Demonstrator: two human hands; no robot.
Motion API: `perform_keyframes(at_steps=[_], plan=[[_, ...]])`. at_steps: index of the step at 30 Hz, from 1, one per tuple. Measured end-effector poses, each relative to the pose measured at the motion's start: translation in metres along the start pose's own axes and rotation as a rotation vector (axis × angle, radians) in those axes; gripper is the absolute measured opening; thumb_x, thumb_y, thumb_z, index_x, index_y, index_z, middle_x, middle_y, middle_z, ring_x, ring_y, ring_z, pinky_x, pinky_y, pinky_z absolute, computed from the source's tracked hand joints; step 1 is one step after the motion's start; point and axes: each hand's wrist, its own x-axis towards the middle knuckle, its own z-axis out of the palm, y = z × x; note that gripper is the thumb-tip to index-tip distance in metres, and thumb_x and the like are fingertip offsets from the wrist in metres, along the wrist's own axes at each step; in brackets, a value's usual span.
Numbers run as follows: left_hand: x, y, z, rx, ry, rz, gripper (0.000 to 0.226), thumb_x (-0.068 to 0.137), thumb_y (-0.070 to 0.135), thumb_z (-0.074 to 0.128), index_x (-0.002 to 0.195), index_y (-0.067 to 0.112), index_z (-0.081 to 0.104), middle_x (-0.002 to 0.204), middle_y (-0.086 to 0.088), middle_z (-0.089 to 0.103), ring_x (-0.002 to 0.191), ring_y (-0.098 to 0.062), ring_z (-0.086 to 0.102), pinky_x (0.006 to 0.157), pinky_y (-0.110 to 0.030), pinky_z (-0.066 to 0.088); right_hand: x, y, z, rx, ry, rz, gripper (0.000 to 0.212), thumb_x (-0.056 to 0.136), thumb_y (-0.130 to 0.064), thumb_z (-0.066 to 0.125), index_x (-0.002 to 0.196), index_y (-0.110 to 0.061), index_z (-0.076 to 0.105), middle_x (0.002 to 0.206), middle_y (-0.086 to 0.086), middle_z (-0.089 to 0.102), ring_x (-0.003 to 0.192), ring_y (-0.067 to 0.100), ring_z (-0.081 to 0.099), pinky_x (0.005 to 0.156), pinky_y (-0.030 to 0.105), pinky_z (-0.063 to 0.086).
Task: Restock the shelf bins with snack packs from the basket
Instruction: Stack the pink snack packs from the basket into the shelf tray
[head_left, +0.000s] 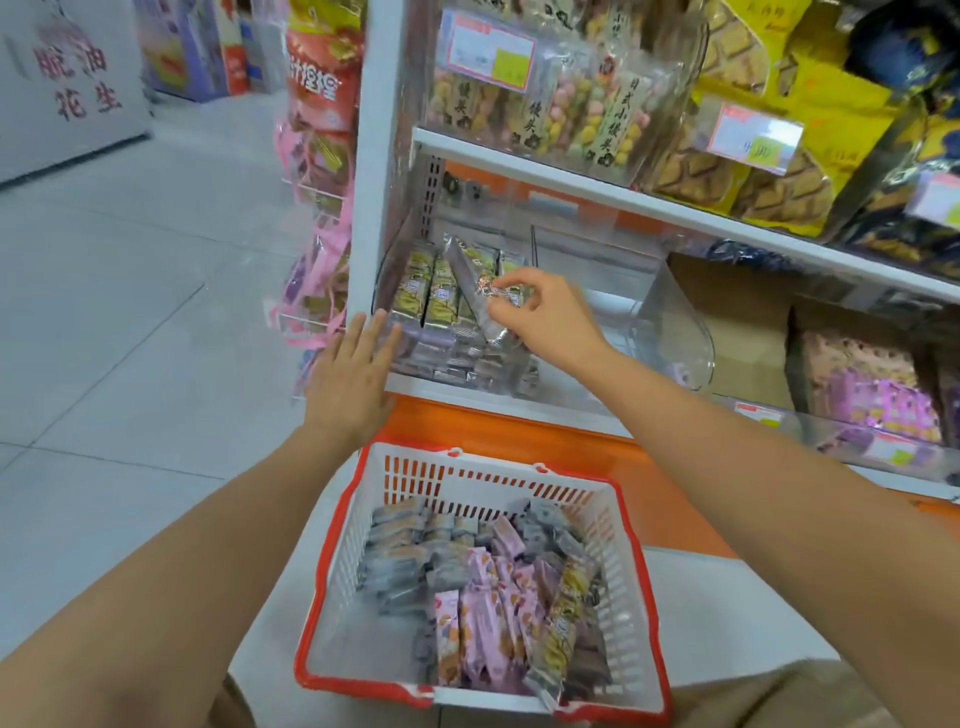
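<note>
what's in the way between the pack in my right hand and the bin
Nothing visible. The right hand pinches the grey pack right over the open-topped clear bin; the left hand lies against the bin's front corner, outside the path.

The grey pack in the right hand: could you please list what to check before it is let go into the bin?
1. The right hand pinches the grey pack: ok.
2. The grey pack is over the clear bin: ok.
3. It lines up with the gold packs standing in the bin: not ok, it lies tilted across them.
4. The left hand steadies the bin: ok, open, fingers flat at its front.
5. Room left for this pack: cannot tell.
6. The basket holds more stock: ok, pink packs and others.
</note>
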Motion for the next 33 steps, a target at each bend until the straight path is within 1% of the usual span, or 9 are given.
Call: perform_keyframes(at_steps=[4, 9, 13, 16, 19, 24, 27, 29, 33], plan=[[0.002, -0.007, 0.005, -0.034, 0.054, 0.032, 0.081, 0.086, 0.014, 0.062, 0.155, 0.014, 0.02, 0.162, -0.013, 0.019, 0.149, -0.032, 0.017, 0.121, -0.047, 0.019, 0.04, -0.015, 0.023, -0.137, 0.024, 0.025, 0.033, 0.085, -0.036, 0.063, 0.115, -0.025, 0.066, 0.068, -0.004, 0.064, 0.058, 0.007, 0.057, 0.053, 0.021, 0.039], [0.012, -0.013, 0.012, -0.091, 0.222, 0.095, 0.068, 0.07, 0.004, 0.071, 0.135, 0.009, 0.051, 0.136, -0.016, 0.053, 0.13, -0.035, 0.045, 0.111, -0.05, 0.037, 0.08, -0.021, 0.054, -0.285, 0.049, 0.062, 0.037, 0.085, -0.035, 0.063, 0.114, -0.013, 0.069, 0.082, 0.011, 0.071, 0.077, 0.022, 0.065, 0.067, 0.029, 0.05], [0.015, -0.017, 0.019, -0.142, 0.277, 0.122, 0.069, 0.068, -0.001, 0.068, 0.134, 0.009, 0.052, 0.136, -0.015, 0.053, 0.13, -0.035, 0.045, 0.109, -0.049, 0.036, 0.098, -0.019, 0.07, -0.409, 0.038, 0.072, 0.04, 0.085, -0.036, 0.062, 0.107, -0.003, 0.069, 0.089, 0.016, 0.07, 0.078, 0.025, 0.06, 0.067, 0.031, 0.047], [0.014, -0.018, 0.023, -0.172, 0.294, 0.118, 0.071, 0.068, -0.003, 0.067, 0.136, 0.009, 0.052, 0.138, -0.015, 0.052, 0.131, -0.035, 0.044, 0.108, -0.048, 0.038, 0.104, -0.014, 0.081, -0.461, 0.008, 0.101, 0.04, 0.085, -0.04, 0.062, 0.093, -0.002, 0.071, 0.074, 0.014, 0.066, 0.074, 0.029, 0.063, 0.063, 0.034, 0.051], [0.013, -0.018, 0.026, -0.182, 0.303, 0.116, 0.071, 0.068, -0.003, 0.069, 0.136, 0.009, 0.053, 0.138, -0.015, 0.053, 0.131, -0.035, 0.045, 0.108, -0.049, 0.038, 0.104, -0.013, 0.09, -0.54, -0.028, 0.102, 0.038, 0.084, -0.043, 0.06, 0.074, -0.007, 0.067, 0.063, 0.008, 0.059, 0.069, 0.03, 0.063, 0.053, 0.029, 0.042], [0.013, -0.016, 0.025, -0.197, 0.278, 0.1, 0.071, 0.07, -0.003, 0.069, 0.137, 0.01, 0.051, 0.141, -0.015, 0.051, 0.132, -0.035, 0.044, 0.108, -0.048, 0.038, 0.1, -0.012, 0.092, -0.615, -0.07, 0.085, 0.044, 0.088, -0.049, 0.056, 0.103, -0.01, 0.07, 0.091, 0.011, 0.069, 0.084, 0.03, 0.064, 0.065, 0.031, 0.046], [0.012, -0.013, 0.022, -0.208, 0.249, 0.087, 0.072, 0.07, -0.001, 0.071, 0.138, 0.011, 0.049, 0.142, -0.014, 0.049, 0.133, -0.034, 0.043, 0.108, -0.049, 0.038, 0.097, -0.01, 0.088, -0.565, -0.065, 0.119, 0.036, 0.087, -0.046, 0.055, 0.082, -0.011, 0.064, 0.072, 0.006, 0.06, 0.074, 0.028, 0.06, 0.057, 0.03, 0.04], [0.011, -0.013, 0.019, -0.206, 0.234, 0.083, 0.072, 0.071, -0.001, 0.07, 0.139, 0.012, 0.048, 0.144, -0.014, 0.048, 0.134, -0.034, 0.041, 0.109, -0.049, 0.037, 0.096, -0.011, 0.084, -0.514, -0.06, 0.135, 0.036, 0.086, -0.044, 0.055, 0.081, -0.009, 0.065, 0.07, 0.007, 0.061, 0.073, 0.029, 0.062, 0.058, 0.031, 0.044], [0.008, -0.012, 0.012, -0.184, 0.188, 0.068, 0.075, 0.072, 0.002, 0.071, 0.142, 0.012, 0.046, 0.146, -0.014, 0.046, 0.135, -0.035, 0.041, 0.109, -0.05, 0.037, 0.094, -0.011, 0.08, -0.479, -0.131, 0.138, 0.046, 0.093, -0.043, 0.051, 0.114, -0.006, 0.067, 0.089, 0.011, 0.071, 0.087, 0.028, 0.066, 0.08, 0.036, 0.054]])
